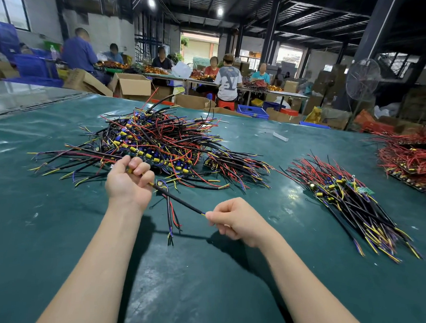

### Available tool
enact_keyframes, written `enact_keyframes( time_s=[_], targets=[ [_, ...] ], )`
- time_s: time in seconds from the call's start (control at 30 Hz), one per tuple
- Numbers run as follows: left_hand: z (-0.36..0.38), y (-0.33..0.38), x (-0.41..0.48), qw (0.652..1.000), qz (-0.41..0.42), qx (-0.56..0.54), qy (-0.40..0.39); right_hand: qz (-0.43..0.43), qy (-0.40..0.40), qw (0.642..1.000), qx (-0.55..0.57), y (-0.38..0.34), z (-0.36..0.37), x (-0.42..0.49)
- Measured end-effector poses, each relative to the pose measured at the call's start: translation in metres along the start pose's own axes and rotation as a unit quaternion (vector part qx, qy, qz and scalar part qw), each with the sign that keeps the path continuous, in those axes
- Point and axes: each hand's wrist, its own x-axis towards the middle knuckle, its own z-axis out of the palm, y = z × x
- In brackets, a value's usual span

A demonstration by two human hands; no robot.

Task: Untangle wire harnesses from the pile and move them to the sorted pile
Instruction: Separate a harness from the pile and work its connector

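A big tangled pile of wire harnesses (156, 139), black, red, yellow and blue, lies in the middle of the green table. To the right lies the sorted pile (352, 199), its harnesses laid roughly parallel. One black-sleeved harness (181, 202) is stretched above the table between my hands. My left hand (130, 179) grips its upper end just in front of the tangled pile. My right hand (233, 221) pinches its lower yellow and blue wire ends. More loose wires of the harness hang down between my hands.
The green table mat (201, 283) spreads wide in front of me. A heap of red-wired boards (412, 157) sits at the far right edge. A small white scrap (280, 136) lies behind the piles. Cardboard boxes, blue crates and seated workers are beyond the table.
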Motion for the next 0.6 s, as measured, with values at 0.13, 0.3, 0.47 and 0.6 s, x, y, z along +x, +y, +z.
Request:
enact_keyframes(
  time_s=[0.13,0.3,0.47,0.6],
  targets=[
    [-0.007,0.005,0.004,1.000,-0.011,-0.020,0.016,-0.049,-0.089,0.986,0.133,-0.003,-0.001,-0.004],
    [-0.007,0.003,0.004,0.999,-0.017,-0.042,0.022,-0.030,-0.219,0.967,0.129,-0.005,0.009,-0.007],
    [-0.008,0.005,0.003,0.998,-0.015,-0.054,0.022,-0.019,-0.195,0.974,0.113,-0.003,0.013,-0.006],
    [-0.007,0.005,0.004,0.999,-0.008,-0.036,0.034,-0.053,-0.098,0.991,-0.071,-0.006,0.020,0.000]
  ],
)
